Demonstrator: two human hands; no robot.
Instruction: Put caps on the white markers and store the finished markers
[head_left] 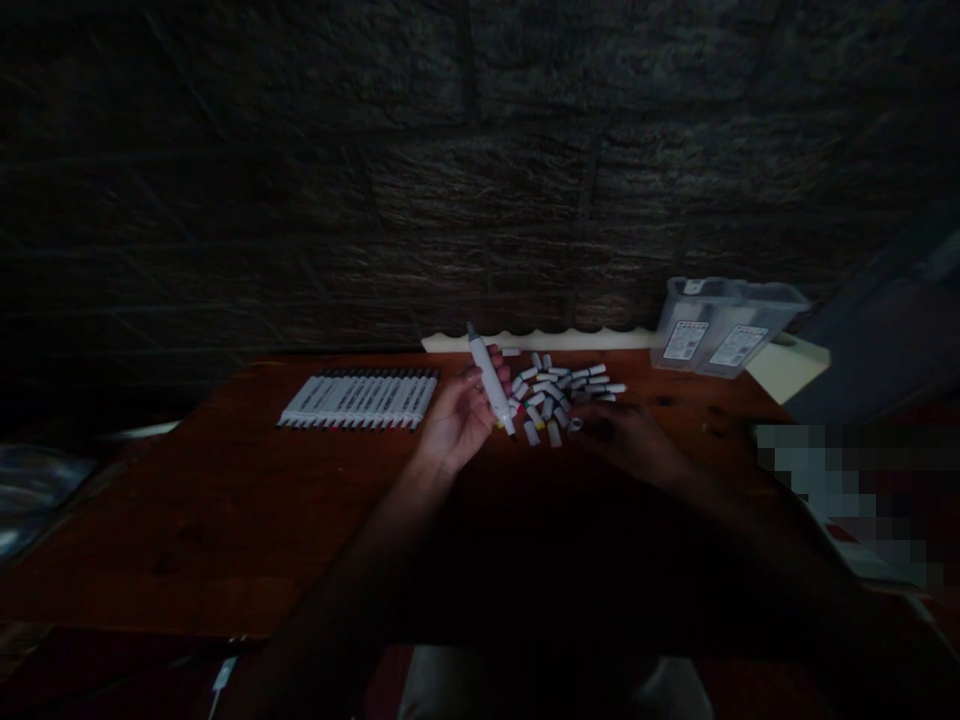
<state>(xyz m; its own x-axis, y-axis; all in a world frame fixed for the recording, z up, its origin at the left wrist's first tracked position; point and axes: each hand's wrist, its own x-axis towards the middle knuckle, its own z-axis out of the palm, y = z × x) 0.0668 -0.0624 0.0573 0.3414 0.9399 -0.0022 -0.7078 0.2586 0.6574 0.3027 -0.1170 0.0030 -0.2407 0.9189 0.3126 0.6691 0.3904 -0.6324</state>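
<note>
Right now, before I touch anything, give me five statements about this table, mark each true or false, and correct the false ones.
1. The left hand holds a marker. True.
2. Loose caps lie scattered on the table. True.
3. The row of markers lies to the right of the caps. False: it lies to their left.
4. The clear case stands to the right of the caps. True.
5. The right hand rests on the row of markers. False: it is at the right edge of the caps, away from the row.
</note>
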